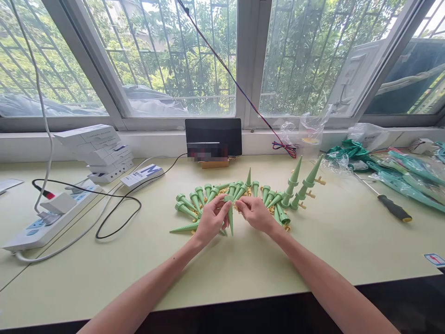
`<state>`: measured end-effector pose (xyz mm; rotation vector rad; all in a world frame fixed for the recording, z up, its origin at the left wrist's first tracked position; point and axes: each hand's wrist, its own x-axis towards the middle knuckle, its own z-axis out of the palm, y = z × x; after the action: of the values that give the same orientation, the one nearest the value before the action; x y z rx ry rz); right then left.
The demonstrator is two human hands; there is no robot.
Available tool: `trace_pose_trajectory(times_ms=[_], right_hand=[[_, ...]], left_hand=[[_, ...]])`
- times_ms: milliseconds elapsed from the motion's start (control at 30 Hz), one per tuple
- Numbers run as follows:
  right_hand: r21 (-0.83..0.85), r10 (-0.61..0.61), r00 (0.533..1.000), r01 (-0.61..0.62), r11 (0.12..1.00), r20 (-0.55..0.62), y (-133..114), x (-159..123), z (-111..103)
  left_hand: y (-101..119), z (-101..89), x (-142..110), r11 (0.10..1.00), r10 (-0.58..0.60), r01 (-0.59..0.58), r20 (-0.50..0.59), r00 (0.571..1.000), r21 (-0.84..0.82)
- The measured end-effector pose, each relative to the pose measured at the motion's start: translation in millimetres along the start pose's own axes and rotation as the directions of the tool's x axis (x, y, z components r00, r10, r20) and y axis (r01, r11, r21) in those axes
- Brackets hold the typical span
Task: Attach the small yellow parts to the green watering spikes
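Between my hands is a green plastic plant watering spike [231,218], its pointed end down toward me. My left hand [212,215] is closed around its wide capped top. My right hand [255,212] is pinched at the spike's right side, near the cap; a small yellowish part seems to be at the fingertips, too small to make out. Behind and around my hands lie several more green spikes [194,199] in an arc, some with yellow valves. Two upright stacks of spikes [294,181] with yellow valves stand to the right.
A power strip [52,222] with cables and a stack of white boxes [100,148] are on the left. A tablet [213,137] stands at the back. On the right lie a screwdriver [394,207] and green items in plastic bags [410,181]. The table's front edge [236,304] is near me.
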<state>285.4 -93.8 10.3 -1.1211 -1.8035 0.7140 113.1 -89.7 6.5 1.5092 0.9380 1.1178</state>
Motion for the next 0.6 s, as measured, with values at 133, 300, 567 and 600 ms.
trace_pose_trajectory(times_ms=[133,300,567,600], right_hand=[[-0.015,-0.008,1.000,0.008,1.000,0.003,2.0,0.5,-0.1],[0.008,0.006,1.000,-0.006,1.000,0.031,3.0,0.6,-1.0],[0.038,0.013,0.999,-0.015,0.999,0.030,-1.2,-1.0,-2.7],[0.033,0.012,1.000,-0.013,0.999,0.027,-1.4,-1.0,-2.8]], left_hand=[[-1.8,0.1,-0.2,0.999,0.033,-0.033,-0.004,0.999,0.017],[-2.6,0.7,-0.9,0.998,0.055,-0.055,0.001,0.998,0.033],[4.1,2.6,-1.5,0.996,-0.055,0.055,0.000,0.998,-0.071],[4.9,2.9,-1.5,0.995,-0.063,0.062,-0.001,0.998,-0.080]])
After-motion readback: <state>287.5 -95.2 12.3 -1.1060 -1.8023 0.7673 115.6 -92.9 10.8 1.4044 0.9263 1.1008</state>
